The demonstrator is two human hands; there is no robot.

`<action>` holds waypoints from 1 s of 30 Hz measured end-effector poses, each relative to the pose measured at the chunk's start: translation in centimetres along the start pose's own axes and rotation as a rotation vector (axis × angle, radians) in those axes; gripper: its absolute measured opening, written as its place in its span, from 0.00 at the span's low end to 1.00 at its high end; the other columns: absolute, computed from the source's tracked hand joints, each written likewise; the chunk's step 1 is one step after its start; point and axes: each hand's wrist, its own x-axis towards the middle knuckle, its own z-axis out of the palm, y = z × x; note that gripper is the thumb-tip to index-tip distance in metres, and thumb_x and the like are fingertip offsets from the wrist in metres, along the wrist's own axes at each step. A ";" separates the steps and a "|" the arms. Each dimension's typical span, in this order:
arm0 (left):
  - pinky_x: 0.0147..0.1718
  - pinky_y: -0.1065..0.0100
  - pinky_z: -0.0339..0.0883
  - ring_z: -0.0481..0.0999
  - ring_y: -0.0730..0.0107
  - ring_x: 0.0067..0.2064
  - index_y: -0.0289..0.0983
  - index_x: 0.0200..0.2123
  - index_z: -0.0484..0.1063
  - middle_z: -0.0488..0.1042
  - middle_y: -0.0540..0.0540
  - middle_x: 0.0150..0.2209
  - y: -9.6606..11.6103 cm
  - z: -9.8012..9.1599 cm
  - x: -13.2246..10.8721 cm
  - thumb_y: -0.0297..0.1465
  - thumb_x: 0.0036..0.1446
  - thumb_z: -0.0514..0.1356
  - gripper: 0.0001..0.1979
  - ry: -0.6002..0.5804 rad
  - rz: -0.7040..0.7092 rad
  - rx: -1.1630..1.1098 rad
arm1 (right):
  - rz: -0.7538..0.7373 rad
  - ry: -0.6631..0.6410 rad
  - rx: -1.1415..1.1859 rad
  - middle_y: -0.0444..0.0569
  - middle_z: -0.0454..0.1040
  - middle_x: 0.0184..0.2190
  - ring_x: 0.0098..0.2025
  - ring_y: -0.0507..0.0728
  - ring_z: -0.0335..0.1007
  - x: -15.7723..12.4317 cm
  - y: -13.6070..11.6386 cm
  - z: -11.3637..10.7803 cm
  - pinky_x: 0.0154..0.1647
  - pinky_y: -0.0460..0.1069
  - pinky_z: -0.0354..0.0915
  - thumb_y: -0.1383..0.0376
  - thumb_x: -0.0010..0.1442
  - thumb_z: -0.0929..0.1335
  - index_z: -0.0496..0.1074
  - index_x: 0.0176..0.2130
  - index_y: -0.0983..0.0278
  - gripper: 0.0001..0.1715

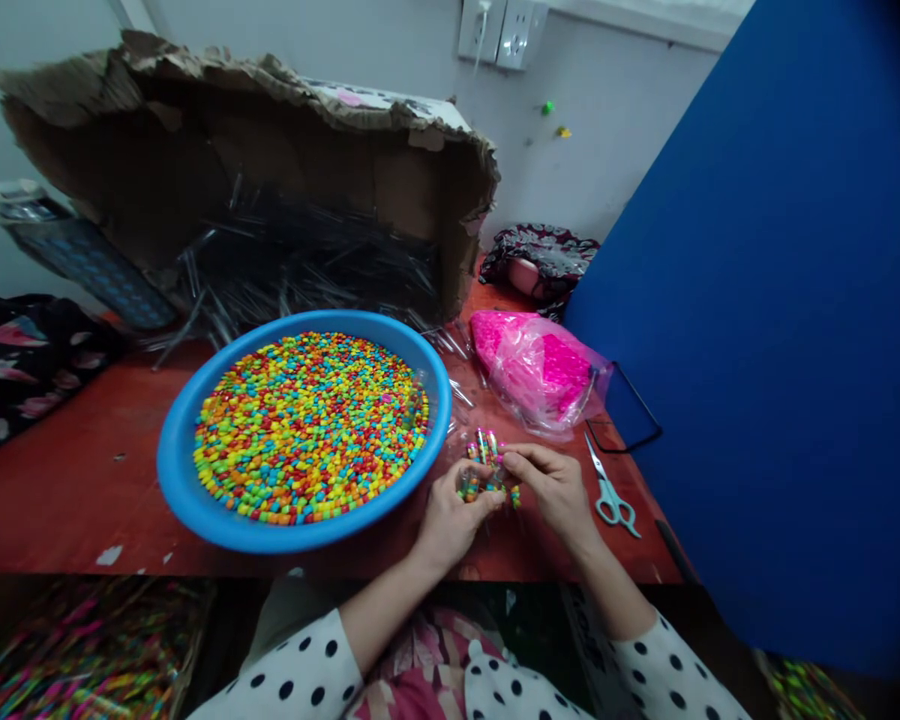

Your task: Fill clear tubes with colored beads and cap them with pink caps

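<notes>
Clear tubes filled with colourful candies point(470, 486) are gripped in my left hand point(447, 512), fingers curled round them. My right hand point(559, 492) is closed in a pinch beside it, thumb and forefinger at a small pink cap point(499, 459) near the tube ends. Whether the cap sits on a tube is too small to tell. More filled tubes with pink ends point(482, 446) lie on the table just beyond my hands. Left of them stands a wide blue basin point(166, 455) full of small multicoloured candies point(307, 430).
A torn cardboard box point(390, 180) lies on its side behind the basin, spilling empty clear tubes point(330, 255). At the right are a plastic bag of pink pieces point(536, 365) and scissors point(611, 500) near a blue partition point(780, 330). The red table point(67, 490) ends close to me.
</notes>
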 end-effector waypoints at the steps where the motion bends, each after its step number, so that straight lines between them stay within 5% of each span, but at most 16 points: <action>1: 0.27 0.73 0.60 0.64 0.76 0.26 0.34 0.32 0.69 0.68 0.53 0.25 0.0 0.0 0.0 0.31 0.43 0.65 0.12 0.002 -0.005 -0.010 | -0.011 -0.011 -0.001 0.46 0.77 0.25 0.26 0.53 0.72 0.0 0.1 0.0 0.29 0.47 0.69 0.58 0.51 0.71 0.78 0.34 0.64 0.13; 15: 0.26 0.72 0.63 0.66 0.75 0.24 0.35 0.31 0.67 0.68 0.53 0.24 -0.4 -0.1 0.2 0.33 0.41 0.66 0.14 -0.016 -0.092 -0.191 | -0.212 -0.116 -0.158 0.48 0.78 0.35 0.36 0.57 0.74 -0.3 0.7 -0.5 0.39 0.51 0.68 0.62 0.55 0.69 0.77 0.40 0.59 0.11; 22: 0.25 0.71 0.64 0.67 0.74 0.23 0.34 0.30 0.67 0.68 0.53 0.23 -0.3 0.0 0.4 0.31 0.41 0.66 0.13 -0.054 -0.100 -0.236 | -0.339 0.004 -0.163 0.46 0.78 0.32 0.36 0.56 0.74 -0.9 2.3 0.3 0.41 0.50 0.67 0.66 0.52 0.71 0.77 0.37 0.58 0.09; 30: 0.43 0.67 0.62 0.71 0.64 0.41 0.36 0.34 0.70 0.74 0.45 0.39 -0.6 -0.7 0.7 0.36 0.49 0.62 0.11 0.055 0.052 0.026 | -0.114 0.101 -0.122 0.47 0.78 0.38 0.39 0.57 0.73 1.4 3.4 -0.6 0.42 0.51 0.68 0.59 0.55 0.68 0.75 0.41 0.61 0.14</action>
